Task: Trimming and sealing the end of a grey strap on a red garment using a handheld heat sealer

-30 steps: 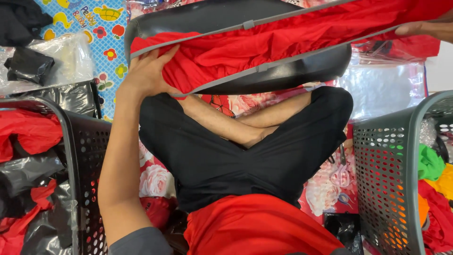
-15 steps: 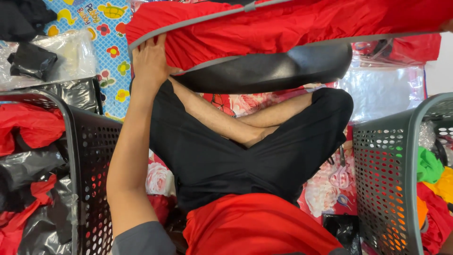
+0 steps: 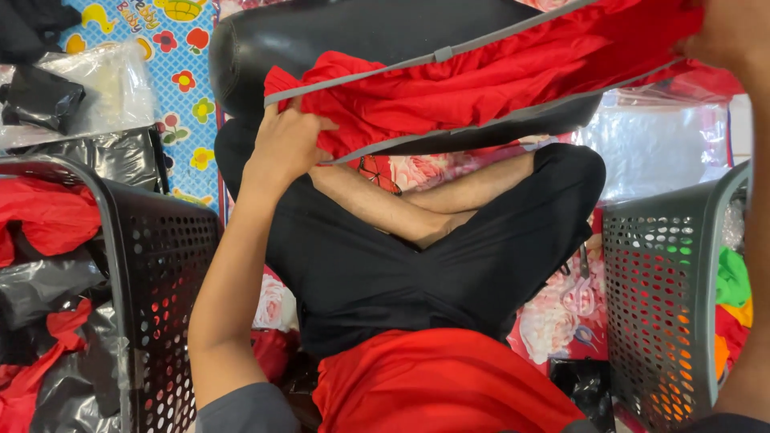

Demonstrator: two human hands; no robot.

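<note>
Nearest me, one loose red cloth point(image 3: 449, 385) lies on my lap above my crossed legs in black trousers point(image 3: 417, 273). Two perforated plastic baskets flank me: a black one point(image 3: 160, 273) on my left, a grey one point(image 3: 666, 297) on my right. Farther out, my left hand point(image 3: 285, 144) has its fingers clamped on the red fabric cover with grey piping point(image 3: 481, 88), stretched over one black cushion point(image 3: 337, 40). My right hand point(image 3: 726, 36) grips the cover's far end, though I cannot tell how its fingers lie.

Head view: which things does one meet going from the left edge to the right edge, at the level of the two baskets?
Black basket with red and black cloth, left forearm, crossed legs in black trousers, scissors with pink handles, grey basket with coloured cloth, right arm.
</note>
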